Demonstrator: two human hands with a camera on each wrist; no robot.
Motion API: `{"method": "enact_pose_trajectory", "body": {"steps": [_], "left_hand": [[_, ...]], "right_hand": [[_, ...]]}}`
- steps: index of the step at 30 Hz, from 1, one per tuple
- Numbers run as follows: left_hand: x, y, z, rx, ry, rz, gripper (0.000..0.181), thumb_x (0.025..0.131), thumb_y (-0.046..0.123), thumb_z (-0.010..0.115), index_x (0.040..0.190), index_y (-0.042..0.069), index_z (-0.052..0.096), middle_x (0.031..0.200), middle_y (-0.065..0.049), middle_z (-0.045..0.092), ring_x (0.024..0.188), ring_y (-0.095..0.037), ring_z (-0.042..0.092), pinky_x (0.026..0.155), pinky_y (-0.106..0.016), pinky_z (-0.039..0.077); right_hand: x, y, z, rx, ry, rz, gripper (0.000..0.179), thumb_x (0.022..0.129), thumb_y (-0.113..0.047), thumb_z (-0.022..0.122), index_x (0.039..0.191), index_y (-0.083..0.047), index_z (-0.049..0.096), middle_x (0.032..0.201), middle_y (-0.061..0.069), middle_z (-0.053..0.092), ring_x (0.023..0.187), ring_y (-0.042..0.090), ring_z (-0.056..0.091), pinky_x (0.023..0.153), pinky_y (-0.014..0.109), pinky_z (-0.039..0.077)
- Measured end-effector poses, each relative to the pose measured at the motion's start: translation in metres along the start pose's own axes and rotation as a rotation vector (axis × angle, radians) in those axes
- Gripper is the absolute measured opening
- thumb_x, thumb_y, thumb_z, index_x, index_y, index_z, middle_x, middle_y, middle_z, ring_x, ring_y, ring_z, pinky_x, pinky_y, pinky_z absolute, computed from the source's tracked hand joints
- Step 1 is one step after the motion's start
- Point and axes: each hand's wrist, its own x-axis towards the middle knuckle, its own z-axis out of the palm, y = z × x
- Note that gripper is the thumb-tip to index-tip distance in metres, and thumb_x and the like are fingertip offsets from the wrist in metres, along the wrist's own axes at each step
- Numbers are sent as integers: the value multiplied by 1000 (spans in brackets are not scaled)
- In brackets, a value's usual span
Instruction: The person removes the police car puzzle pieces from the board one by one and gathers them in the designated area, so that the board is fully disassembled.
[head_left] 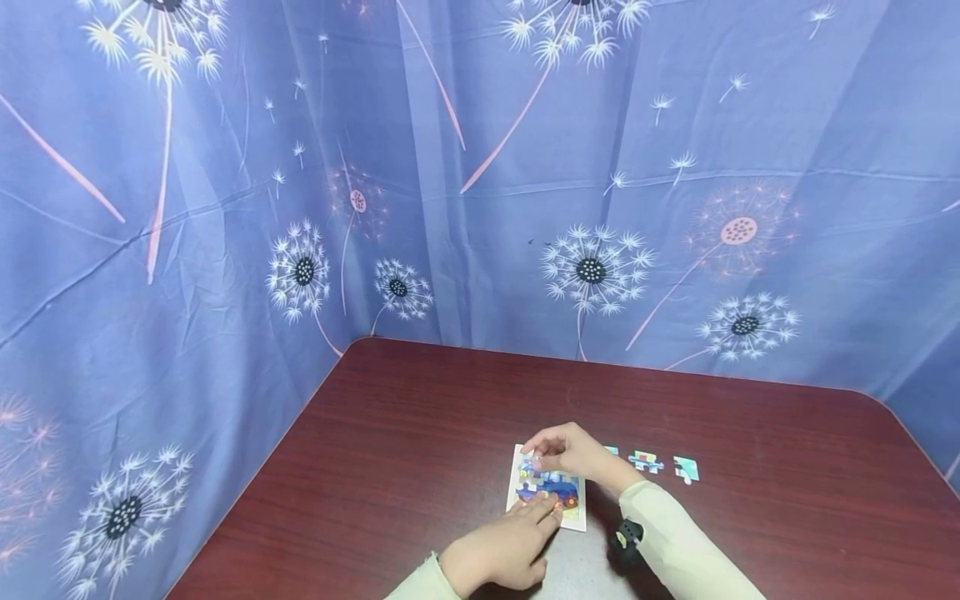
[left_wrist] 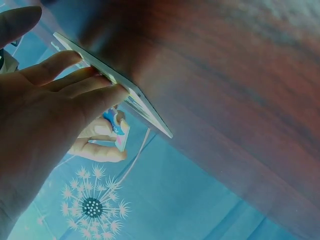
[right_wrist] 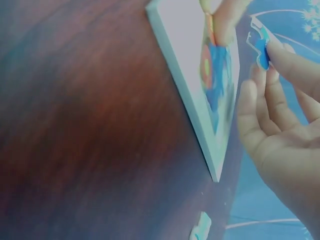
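Note:
A small jigsaw board [head_left: 575,525] with a white border lies on the table, partly filled with a picture of a blue vehicle. My left hand [head_left: 510,543] rests its fairly straight fingers on the near part of the board. In the left wrist view, those fingertips [left_wrist: 117,93] press on the board's face. Over the far part of the board, my right hand [head_left: 573,454] pinches a jigsaw piece [right_wrist: 263,50] between thumb and fingers. The right wrist view shows this piece held up off the board, with blue on it. Both hands hide parts of the picture.
To the right of the board lie loose jigsaw pieces: one [head_left: 646,462] in the middle, another [head_left: 686,469] farther right, and a third [head_left: 613,450] partly behind the right wrist. Blue dandelion-print curtains [head_left: 487,250] border the dark red table [head_left: 420,417] at the back and left.

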Motion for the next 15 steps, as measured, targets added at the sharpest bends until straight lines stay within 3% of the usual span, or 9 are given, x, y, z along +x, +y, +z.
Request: {"method": "enact_pose_trajectory", "body": {"steps": [8, 15], "left_hand": [[0, -1, 1, -2, 10, 4, 62, 85, 25, 63, 141, 4, 46, 150, -10, 38, 140, -23, 33, 110, -34, 34], [-2, 1, -2, 0, 15, 1, 62, 85, 24, 63, 140, 3, 46, 149, -10, 39, 139, -23, 35, 109, -35, 35]], "right_hand": [[-10, -7, -16, -40, 76, 9, 18, 83, 5, 67, 100, 8, 67, 84, 17, 67, 72, 9, 59, 63, 21, 51], [-24, -3, -32, -52, 142, 73, 17, 86, -7, 69, 102, 0, 70, 86, 10, 67, 74, 15, 60, 66, 30, 53]]}}
